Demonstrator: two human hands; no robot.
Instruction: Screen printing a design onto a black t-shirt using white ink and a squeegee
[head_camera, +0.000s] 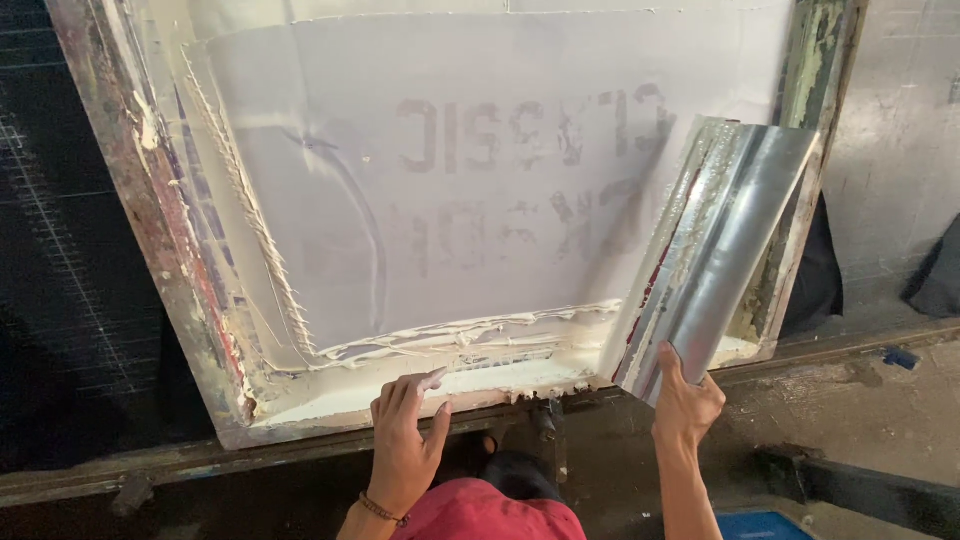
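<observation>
The right hand (688, 405) has its grip closed on the bottom of a shiny metal blade (715, 245). The left hand (405, 435), fingers spread, touches the bottom edge of the white printing frame (300, 405).

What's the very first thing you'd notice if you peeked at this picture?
Probably the big screen frame filling the middle, with white paste smeared in ridges along its lower edge and faint mirrored letters showing through the mesh. Next comes the shiny metal trough leaning at the frame's right side, held from below by the right hand. The left hand, paste on its fingertips, rests on the frame's bottom rail.
</observation>
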